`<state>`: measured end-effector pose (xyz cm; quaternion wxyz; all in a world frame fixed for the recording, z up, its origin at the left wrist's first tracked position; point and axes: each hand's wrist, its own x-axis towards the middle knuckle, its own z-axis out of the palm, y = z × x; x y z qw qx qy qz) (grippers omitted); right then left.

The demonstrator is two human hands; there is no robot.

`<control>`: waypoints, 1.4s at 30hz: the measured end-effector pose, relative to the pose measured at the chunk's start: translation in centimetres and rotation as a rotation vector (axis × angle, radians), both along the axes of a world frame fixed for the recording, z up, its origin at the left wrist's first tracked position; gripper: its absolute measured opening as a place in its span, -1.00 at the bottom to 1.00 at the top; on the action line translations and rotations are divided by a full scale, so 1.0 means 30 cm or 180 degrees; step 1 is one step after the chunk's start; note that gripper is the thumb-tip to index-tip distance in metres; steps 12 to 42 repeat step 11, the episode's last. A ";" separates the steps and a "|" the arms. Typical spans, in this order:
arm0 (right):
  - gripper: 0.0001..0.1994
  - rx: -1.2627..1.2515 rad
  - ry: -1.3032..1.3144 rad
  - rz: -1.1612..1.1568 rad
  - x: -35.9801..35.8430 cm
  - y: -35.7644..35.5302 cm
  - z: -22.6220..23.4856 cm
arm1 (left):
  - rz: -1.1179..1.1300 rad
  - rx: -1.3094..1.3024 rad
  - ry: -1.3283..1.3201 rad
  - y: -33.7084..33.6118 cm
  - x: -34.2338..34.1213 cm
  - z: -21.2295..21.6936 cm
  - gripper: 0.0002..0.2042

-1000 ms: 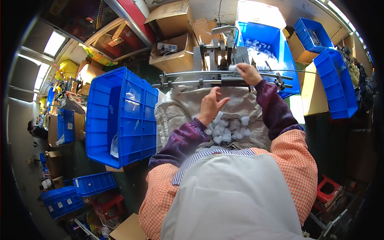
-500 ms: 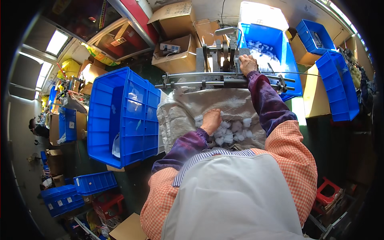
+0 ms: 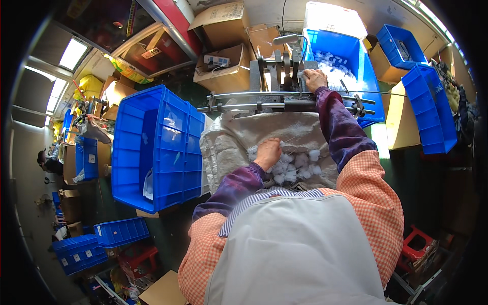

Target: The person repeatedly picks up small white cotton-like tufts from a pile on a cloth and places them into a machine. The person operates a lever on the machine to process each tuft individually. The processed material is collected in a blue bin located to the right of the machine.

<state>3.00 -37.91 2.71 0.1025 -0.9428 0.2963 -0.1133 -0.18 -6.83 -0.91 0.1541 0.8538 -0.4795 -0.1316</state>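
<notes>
My left hand (image 3: 268, 154) rests at the left side of a heap of white bristly brush heads (image 3: 295, 168). Its fingers are curled, and what they hold, if anything, is hidden. The heap lies on a grey-beige cloth (image 3: 223, 147) spread between me and a metal machine (image 3: 279, 76). My right hand (image 3: 315, 80) is raised at the right side of this machine, above its horizontal rods. The fingers there are bent together around something small and pale that I cannot make out.
At the back right, a blue bin (image 3: 368, 86) holds many small white pieces. A large blue crate (image 3: 157, 147) stands on its side to the left. Cardboard boxes (image 3: 221, 71) sit behind the machine, and more blue crates (image 3: 429, 109) are at the right.
My right hand appears to have shifted very slightly at the machine. The left hand and the heap look the same.
</notes>
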 end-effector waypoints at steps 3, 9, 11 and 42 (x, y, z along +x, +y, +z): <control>-0.75 -0.0079 0.0224 -0.0281 0.000 0.000 0.006 | -0.0014 -0.0053 0.0039 0.000 0.001 0.002 -0.73; -0.71 -0.0374 0.0125 -0.0456 -0.070 0.015 0.008 | 0.0083 -0.0532 0.0330 0.004 0.018 0.007 -0.70; -0.70 -0.0244 0.0247 -0.0430 -0.075 0.017 0.016 | 0.0046 -0.0689 0.0314 -0.006 0.018 0.012 -0.67; -0.70 -0.0244 0.0247 -0.0430 -0.075 0.017 0.016 | 0.0046 -0.0689 0.0314 -0.006 0.018 0.012 -0.67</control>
